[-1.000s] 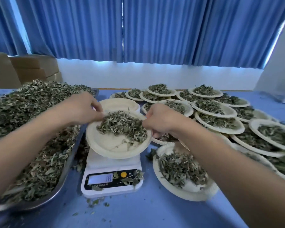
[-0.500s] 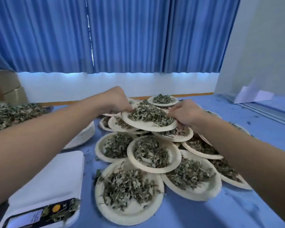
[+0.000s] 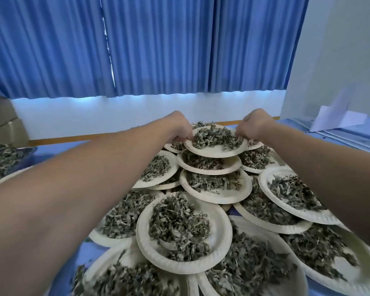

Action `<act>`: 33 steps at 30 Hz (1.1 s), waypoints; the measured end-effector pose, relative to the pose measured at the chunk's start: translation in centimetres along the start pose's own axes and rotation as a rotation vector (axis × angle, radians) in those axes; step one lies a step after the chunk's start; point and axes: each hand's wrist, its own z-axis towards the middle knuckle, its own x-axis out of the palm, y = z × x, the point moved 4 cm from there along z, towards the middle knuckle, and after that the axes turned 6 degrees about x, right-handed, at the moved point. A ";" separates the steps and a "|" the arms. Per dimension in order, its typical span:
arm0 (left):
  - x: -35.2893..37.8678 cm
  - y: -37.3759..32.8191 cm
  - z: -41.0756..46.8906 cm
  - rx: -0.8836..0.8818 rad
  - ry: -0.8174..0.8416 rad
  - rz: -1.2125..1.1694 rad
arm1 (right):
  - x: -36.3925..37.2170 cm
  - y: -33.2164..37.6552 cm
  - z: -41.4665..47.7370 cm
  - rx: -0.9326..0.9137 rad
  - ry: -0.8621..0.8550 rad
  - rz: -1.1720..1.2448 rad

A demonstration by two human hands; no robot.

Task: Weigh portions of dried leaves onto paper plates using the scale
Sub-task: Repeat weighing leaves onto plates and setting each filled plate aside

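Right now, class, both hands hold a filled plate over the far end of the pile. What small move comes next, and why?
Probably lower the filled plate onto the plate beneath and release. The left hand and right hand pinch its opposite rims, holding it roughly level close above that plate.

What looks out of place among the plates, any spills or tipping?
No spill visible. The filled plates overlap and lie tilted on one another; the left hand and right hand grip the top plate over the far ones, so the pile looks precarious.
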 end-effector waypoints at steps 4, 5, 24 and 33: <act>0.6 0.3 0.1 0.024 -0.042 -0.017 | 0.8 0.0 0.8 0.011 -0.062 -0.071; 0.6 0.5 0.2 0.039 -0.051 -0.061 | 0.8 0.1 0.7 0.014 -0.080 -0.054; -12.6 18.6 -16.2 0.260 -0.140 0.291 | 13.7 21.5 -18.8 -0.962 0.166 -0.234; -14.3 27.3 -22.1 0.320 0.025 0.413 | 20.2 27.3 -24.5 -1.165 0.272 -0.552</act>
